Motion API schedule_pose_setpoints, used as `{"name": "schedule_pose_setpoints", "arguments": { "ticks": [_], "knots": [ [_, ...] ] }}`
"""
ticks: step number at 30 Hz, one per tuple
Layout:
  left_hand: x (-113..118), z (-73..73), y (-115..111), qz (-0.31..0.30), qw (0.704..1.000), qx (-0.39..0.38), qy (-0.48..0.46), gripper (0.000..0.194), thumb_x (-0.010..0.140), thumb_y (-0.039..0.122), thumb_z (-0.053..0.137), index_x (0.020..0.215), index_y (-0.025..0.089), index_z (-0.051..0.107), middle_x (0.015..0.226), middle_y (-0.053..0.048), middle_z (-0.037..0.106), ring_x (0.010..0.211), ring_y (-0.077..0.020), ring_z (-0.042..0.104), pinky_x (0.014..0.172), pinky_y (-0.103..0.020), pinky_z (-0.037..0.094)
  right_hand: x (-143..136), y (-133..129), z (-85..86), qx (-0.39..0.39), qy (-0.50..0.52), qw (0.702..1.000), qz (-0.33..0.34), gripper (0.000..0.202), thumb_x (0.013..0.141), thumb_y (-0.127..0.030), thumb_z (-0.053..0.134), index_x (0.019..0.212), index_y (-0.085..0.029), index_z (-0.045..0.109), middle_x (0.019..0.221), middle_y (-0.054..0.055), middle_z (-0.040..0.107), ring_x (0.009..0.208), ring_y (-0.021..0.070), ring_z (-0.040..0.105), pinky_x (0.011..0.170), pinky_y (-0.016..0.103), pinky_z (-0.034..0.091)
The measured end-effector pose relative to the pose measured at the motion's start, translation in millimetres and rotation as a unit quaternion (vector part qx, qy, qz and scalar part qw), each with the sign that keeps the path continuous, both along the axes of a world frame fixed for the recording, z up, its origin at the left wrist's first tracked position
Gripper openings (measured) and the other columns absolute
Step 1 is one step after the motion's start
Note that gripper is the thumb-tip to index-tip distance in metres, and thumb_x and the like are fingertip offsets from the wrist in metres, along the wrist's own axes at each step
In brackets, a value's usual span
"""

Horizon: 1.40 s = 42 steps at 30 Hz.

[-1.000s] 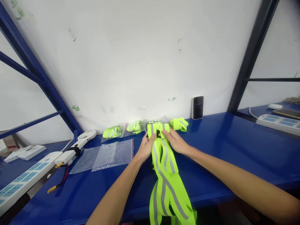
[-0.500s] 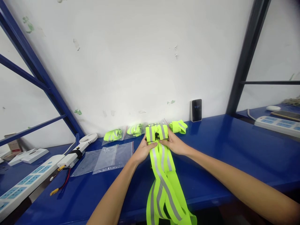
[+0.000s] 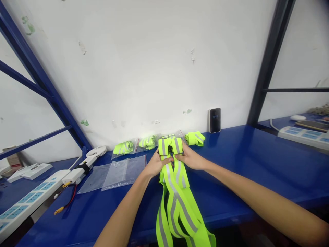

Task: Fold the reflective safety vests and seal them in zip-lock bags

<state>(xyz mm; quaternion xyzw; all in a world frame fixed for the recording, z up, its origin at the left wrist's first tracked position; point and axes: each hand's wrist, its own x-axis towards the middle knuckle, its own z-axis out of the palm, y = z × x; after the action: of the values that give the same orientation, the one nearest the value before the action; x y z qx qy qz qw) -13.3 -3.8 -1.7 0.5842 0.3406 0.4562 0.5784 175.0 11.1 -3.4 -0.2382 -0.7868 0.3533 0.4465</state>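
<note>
Neon-yellow straps with grey reflective stripes (image 3: 183, 206) hang from both hands over the front edge of the blue table, their upper ends folded into a short roll. My left hand (image 3: 157, 164) grips the left side of the bundle, thumb on top. On the right side, my right hand (image 3: 189, 157) holds it the same way. The fingers behind the roll are hidden. A small dark piece shows between the two thumbs. Behind the hands lie a folded yellow strap (image 3: 195, 138) and bagged yellow straps (image 3: 123, 148), (image 3: 147, 142).
Clear plastic bags (image 3: 124, 172) lie left of the hands on the blue table (image 3: 246, 164). Farther left are a white fan (image 3: 97, 151), a cable with yellow connectors (image 3: 59, 210) and a power strip (image 3: 33, 199). A dark-screened device (image 3: 215, 120) leans on the wall.
The hanging straps have shifted slightly left and their loops have spread apart more. Both hands keep their grip, the roll a little farther left.
</note>
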Motion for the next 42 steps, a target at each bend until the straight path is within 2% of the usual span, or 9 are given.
{"name": "schedule_pose_setpoints", "arguments": {
  "ticks": [6, 11, 14, 18, 25, 28, 32, 36, 42],
  "knots": [
    [2, 3.0, -4, -0.042, 0.992, -0.093, -0.081, 0.040, 0.067, 0.023, 0.078, 0.097, 0.017, 0.052, 0.072, 0.001, 0.062, 0.058, -0.0140, 0.060, 0.061, -0.029, 0.049, -4, 1, -4.4, -0.048, 0.060, 0.997, -0.006, 0.054, 0.085, -0.019, 0.055, 0.136, -0.023, 0.035, 0.109, 0.007, 0.059, 0.104, 0.0255, 0.060, 0.093, 0.046, 0.050],
    [3, 0.3, -3, 0.036, 0.994, -0.091, -0.041, 0.040, 0.063, 0.017, 0.076, 0.098, 0.017, 0.056, 0.073, 0.000, 0.064, 0.058, -0.0137, 0.059, 0.058, -0.026, 0.047, -8, 2, -10.5, -0.012, 0.058, 0.997, -0.045, 0.047, 0.084, -0.017, 0.055, 0.128, -0.020, 0.041, 0.115, 0.008, 0.056, 0.113, 0.0254, 0.055, 0.100, 0.045, 0.044],
    [5, 0.3, -4, 0.025, 0.994, -0.087, -0.055, 0.041, 0.061, 0.017, 0.077, 0.097, 0.016, 0.056, 0.074, 0.000, 0.065, 0.062, -0.0146, 0.061, 0.060, -0.026, 0.049, -10, 0, -13.6, -0.036, 0.067, 0.996, -0.048, 0.046, 0.084, -0.017, 0.055, 0.127, -0.021, 0.041, 0.104, 0.006, 0.061, 0.106, 0.0258, 0.059, 0.096, 0.045, 0.047],
    [6, -0.9, -3, 0.019, 0.993, -0.090, -0.072, 0.037, 0.072, 0.035, 0.075, 0.097, 0.016, 0.056, 0.066, 0.001, 0.060, 0.054, -0.0130, 0.057, 0.054, -0.026, 0.047, -16, -6, -14.9, -0.106, 0.104, 0.989, -0.018, 0.044, 0.083, -0.018, 0.057, 0.123, -0.025, 0.041, 0.088, 0.002, 0.063, 0.089, 0.0242, 0.065, 0.090, 0.045, 0.050],
    [-4, -10.5, 6, 0.019, 0.999, 0.015, -0.046, 0.045, 0.078, 0.045, 0.072, 0.111, 0.022, 0.053, 0.068, 0.004, 0.059, 0.046, -0.0112, 0.053, 0.047, -0.026, 0.045, -19, -19, 6.9, -0.382, 0.215, 0.895, 0.081, 0.045, 0.083, -0.026, 0.060, 0.125, -0.024, 0.045, 0.103, 0.006, 0.069, 0.092, 0.0259, 0.068, 0.085, 0.045, 0.054],
    [-7, -11.0, 9, 0.025, 0.998, 0.057, -0.015, 0.040, 0.080, 0.044, 0.070, 0.109, 0.021, 0.054, 0.064, 0.003, 0.060, 0.044, -0.0125, 0.053, 0.046, -0.025, 0.043, -14, -23, 16.9, -0.414, 0.238, 0.867, 0.143, 0.040, 0.093, -0.046, 0.045, 0.123, -0.020, 0.053, 0.104, 0.010, 0.070, 0.095, 0.0279, 0.068, 0.085, 0.047, 0.054],
    [-6, -10.8, 11, 0.048, 0.994, 0.096, 0.006, 0.041, 0.078, 0.040, 0.072, 0.110, 0.019, 0.057, 0.065, 0.002, 0.062, 0.050, -0.0142, 0.057, 0.056, -0.028, 0.048, -11, -20, 17.2, -0.431, 0.247, 0.857, 0.135, 0.055, 0.093, -0.061, 0.036, 0.118, -0.017, 0.058, 0.099, 0.012, 0.072, 0.091, 0.0301, 0.069, 0.083, 0.050, 0.054],
    [2, -11.0, 9, 0.071, 0.994, 0.083, -0.009, 0.055, 0.071, 0.027, 0.077, 0.123, 0.022, 0.056, 0.081, 0.000, 0.068, 0.076, -0.0180, 0.066, 0.080, -0.030, 0.050, -14, -13, 10.7, -0.436, 0.241, 0.863, 0.086, 0.033, 0.090, -0.045, 0.050, 0.109, -0.019, 0.060, 0.093, 0.008, 0.071, 0.081, 0.0249, 0.068, 0.079, 0.042, 0.055],
    [19, -17.5, 7, 0.146, 0.978, -0.066, -0.135, 0.063, 0.062, 0.021, 0.075, 0.122, 0.021, 0.054, 0.103, -0.005, 0.071, 0.090, -0.0230, 0.067, 0.082, -0.034, 0.051, -19, -10, 6.2, -0.373, 0.287, 0.882, 0.021, 0.028, 0.076, -0.020, 0.063, 0.104, -0.021, 0.059, 0.090, 0.003, 0.068, 0.081, 0.0202, 0.066, 0.074, 0.033, 0.053]
  ]
}}
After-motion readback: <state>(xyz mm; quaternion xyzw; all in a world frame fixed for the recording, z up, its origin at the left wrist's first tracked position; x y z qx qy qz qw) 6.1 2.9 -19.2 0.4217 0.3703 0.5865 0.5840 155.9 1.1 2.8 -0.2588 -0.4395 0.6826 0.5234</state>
